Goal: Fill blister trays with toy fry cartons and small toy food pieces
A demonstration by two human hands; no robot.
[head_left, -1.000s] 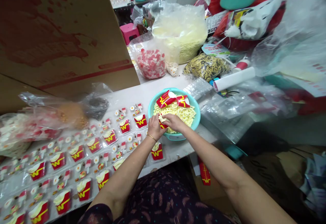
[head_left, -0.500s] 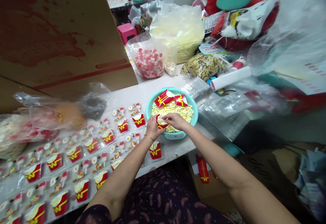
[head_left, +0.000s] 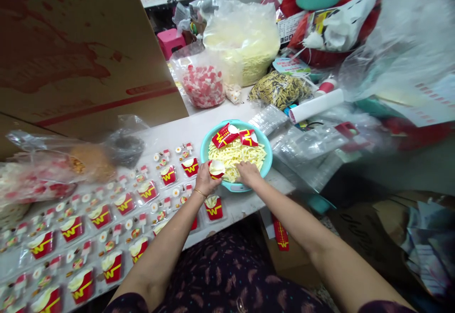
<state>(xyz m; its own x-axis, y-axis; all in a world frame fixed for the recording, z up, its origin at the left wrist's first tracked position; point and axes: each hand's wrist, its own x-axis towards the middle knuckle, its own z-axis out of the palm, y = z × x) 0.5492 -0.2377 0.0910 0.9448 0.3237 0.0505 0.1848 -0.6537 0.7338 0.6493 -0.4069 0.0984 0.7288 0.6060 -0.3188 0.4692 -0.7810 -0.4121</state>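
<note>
My left hand grips a small red fries box with a pale inside, over the near left rim of the turquoise basin. In the basin lie many pale yellow toy fries. My right hand has its fingertips down among the fries at the near right; what they hold, if anything, is hidden. Two more red boxes with yellow marks, one a larger box and one a smaller box, rest on the fries at the back.
Rows of clear trays with filled red fries boxes and tiny toy foods cover the table's left side. Behind stand a bag of red-and-white pieces and a large bag of pale fries. Plastic packaging lies right; a cardboard carton rises left.
My right hand has moved away from the red box down into the fries. My left hand still holds the box. The whole view has shifted slightly.
</note>
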